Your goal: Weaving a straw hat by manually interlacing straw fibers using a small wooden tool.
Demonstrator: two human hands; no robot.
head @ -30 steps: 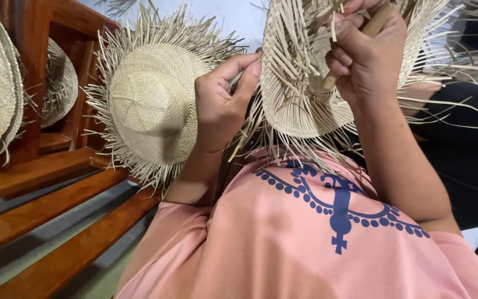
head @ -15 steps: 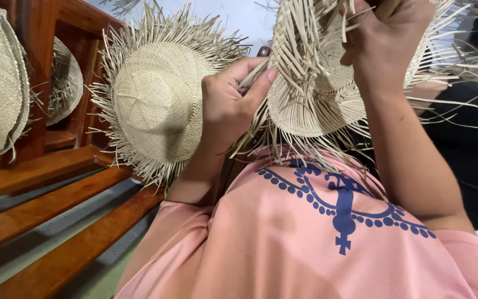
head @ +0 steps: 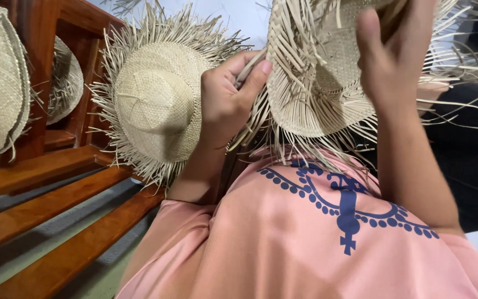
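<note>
My right hand (head: 394, 61) is lifting higher, gripping the unfinished straw hat (head: 327, 83); my left hand (head: 228, 102) is pinching strands at 9 o'clock (weaving is continuing).

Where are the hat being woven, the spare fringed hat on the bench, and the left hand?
unfinished straw hat (head: 316, 105), head view, woven underside.
fringed straw hat (head: 153, 105), head view, crown.
left hand (head: 225, 102), head view, back of hand.

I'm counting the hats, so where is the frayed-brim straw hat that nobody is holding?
In the head view, the frayed-brim straw hat leans on the wooden bench, left of centre, just beside the left hand.
</note>
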